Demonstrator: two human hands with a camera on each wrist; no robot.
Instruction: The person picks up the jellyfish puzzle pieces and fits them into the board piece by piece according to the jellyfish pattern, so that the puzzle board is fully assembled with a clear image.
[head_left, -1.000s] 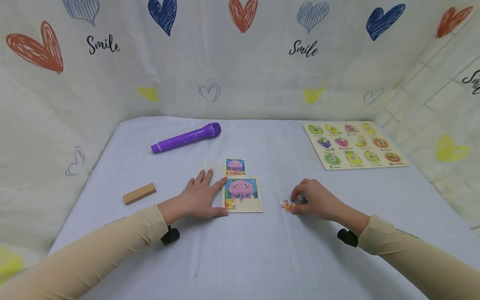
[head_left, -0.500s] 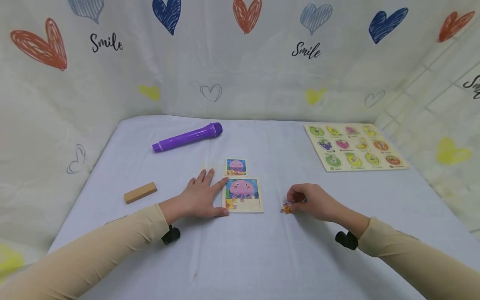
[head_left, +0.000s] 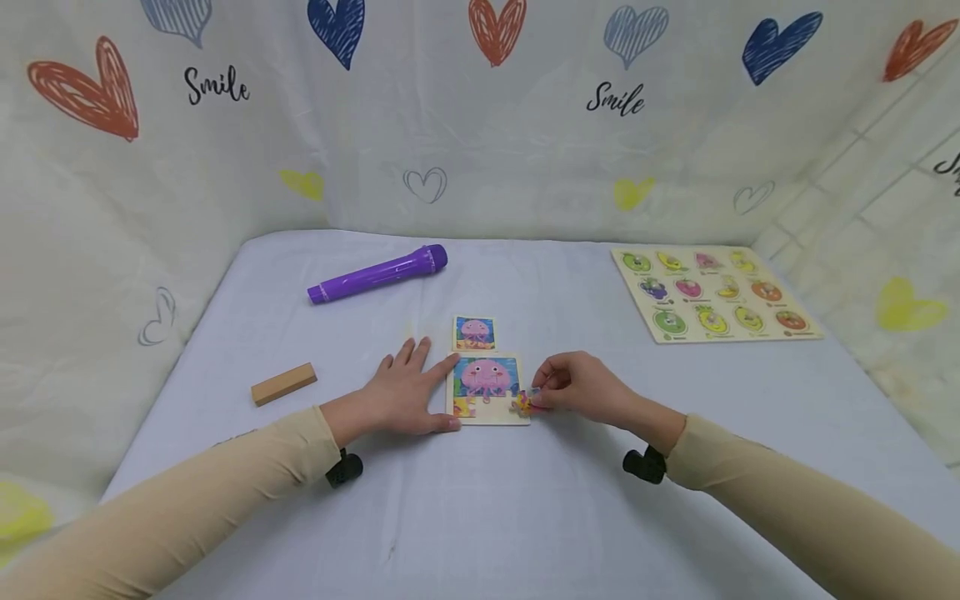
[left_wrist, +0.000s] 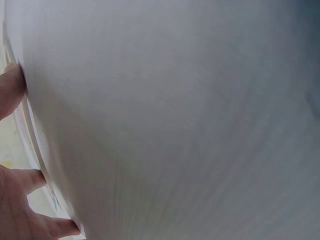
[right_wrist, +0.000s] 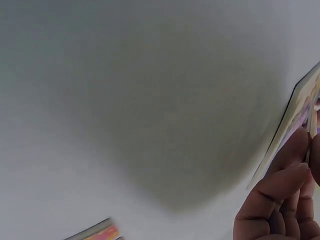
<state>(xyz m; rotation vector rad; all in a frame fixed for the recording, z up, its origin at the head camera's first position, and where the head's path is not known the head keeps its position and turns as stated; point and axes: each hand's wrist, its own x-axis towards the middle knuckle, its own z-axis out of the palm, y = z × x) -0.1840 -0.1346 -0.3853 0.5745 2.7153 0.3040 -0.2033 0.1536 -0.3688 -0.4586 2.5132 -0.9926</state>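
A wooden tray puzzle [head_left: 491, 410] with a pink jellyfish picture lies mid-table, its lower part partly bare wood. My left hand [head_left: 401, 398] rests flat with spread fingers, thumb and index finger at the tray's left edge. Between thumb and fingers my right hand [head_left: 581, 387] pinches a colourful jigsaw piece [head_left: 522, 403] over the tray's lower right edge. In the right wrist view the fingers [right_wrist: 285, 182] hold this piece on edge beside the tray. Another flat pink-and-orange piece [right_wrist: 102, 233] shows at the bottom of that view.
A small jellyfish picture card [head_left: 474, 333] lies just behind the tray. Further back are a purple toy microphone [head_left: 378, 273] on the left and a fruit puzzle board [head_left: 716, 296] on the right. A wooden block [head_left: 283, 384] lies left of my left hand.
My right hand has picked up the jigsaw piece from the table on the right and carried it left to the tray's edge. The left hand has stayed in place.
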